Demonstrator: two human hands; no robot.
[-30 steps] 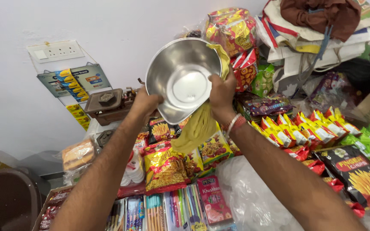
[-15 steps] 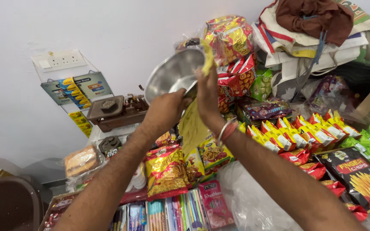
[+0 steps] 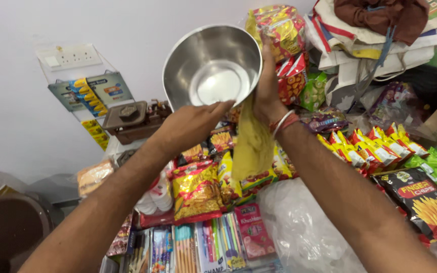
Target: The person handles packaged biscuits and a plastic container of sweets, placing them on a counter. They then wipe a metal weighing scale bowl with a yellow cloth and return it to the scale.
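Steel bowl [image 3: 212, 68] held up between both hands, tilted, hollow side toward the camera, shiny and bare inside. Left hand [image 3: 190, 126] under the bowl's lower rim, fingertips pressed against the edge, fingers fairly straight rather than curled; supporting more than clasping. Right hand [image 3: 267, 93] closed on the bowl's right rim, thumb side against the metal, a yellow cloth [image 3: 253, 146] pinched in the same grasp and hanging down below the wrist. Red thread bracelet [image 3: 285, 123] around that wrist. Below both hands, a spread of snack packets [image 3: 197, 191] in red and yellow, lying close together. Nearer the body, a row of pens and pencils in packs [image 3: 193, 247]. To the right of the right forearm, clear plastic wrap [image 3: 304, 227] and more packets in red, green and black [image 3: 421, 202]. Beyond the right hand, hanging snack bags [image 3: 279, 25] and folded cloth bags [image 3: 375, 45]. To the left of the left hand, a brown weighing scale [image 3: 127, 119] against the white wall [image 3: 21, 126].
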